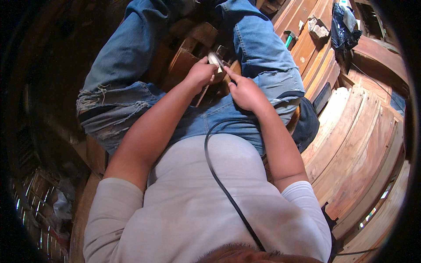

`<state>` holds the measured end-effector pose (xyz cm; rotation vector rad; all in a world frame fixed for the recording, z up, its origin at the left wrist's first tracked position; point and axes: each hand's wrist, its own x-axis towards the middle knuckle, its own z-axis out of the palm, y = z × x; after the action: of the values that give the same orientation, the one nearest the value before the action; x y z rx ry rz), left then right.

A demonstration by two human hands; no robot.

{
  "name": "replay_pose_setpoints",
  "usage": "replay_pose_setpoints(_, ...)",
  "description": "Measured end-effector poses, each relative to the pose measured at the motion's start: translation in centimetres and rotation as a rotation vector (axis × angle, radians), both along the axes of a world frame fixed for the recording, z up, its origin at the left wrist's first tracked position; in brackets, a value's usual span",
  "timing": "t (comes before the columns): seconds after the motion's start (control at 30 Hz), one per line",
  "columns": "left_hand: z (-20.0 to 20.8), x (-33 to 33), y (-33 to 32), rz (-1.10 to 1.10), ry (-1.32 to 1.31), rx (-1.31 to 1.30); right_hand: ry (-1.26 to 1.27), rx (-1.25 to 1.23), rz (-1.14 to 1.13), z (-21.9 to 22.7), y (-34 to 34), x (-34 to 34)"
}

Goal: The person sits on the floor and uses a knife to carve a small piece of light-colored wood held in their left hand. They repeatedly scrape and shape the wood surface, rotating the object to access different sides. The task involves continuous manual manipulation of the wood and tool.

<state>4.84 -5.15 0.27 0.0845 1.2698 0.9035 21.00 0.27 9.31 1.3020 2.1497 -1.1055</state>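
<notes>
Far left: crumpled clear plastic (62, 205) in shadow. Next, ripped blue jeans (116, 61), legs apart, dark reddish wood blocks (177, 65) between them. Left hand (202, 72) clamped on pale piece (213, 59), which sits between the knees. Thin blade-like tool (220, 61) lies against the piece's right side. Right hand (247, 93) closed on the tool, index finger pointing along it; handle hidden. Further right: green-handled hammer (289, 40) on planks (302, 52), rough pale lump (318, 29), black plastic bag (343, 28).
</notes>
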Motion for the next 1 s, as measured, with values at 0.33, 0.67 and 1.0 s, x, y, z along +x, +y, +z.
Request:
replay_pose_setpoints(0.33, 0.6, 0.6, -2.5, -0.092, -0.076, -0.112, -0.047, -0.113, 0.070, 2.8, -0.6, 0.3)
replay_pose_setpoints(0.67, 1.2, 2.1, -3.2, -0.035, -0.227, -0.213, -0.083, -0.184, 0.080, 2.9, -0.7, 0.8)
replay_pose_setpoints(1.0, -0.7, 3.3, -3.5, -0.043, -0.218, -0.154, -0.033, -0.173, 0.098, -0.6, -0.6, 1.0)
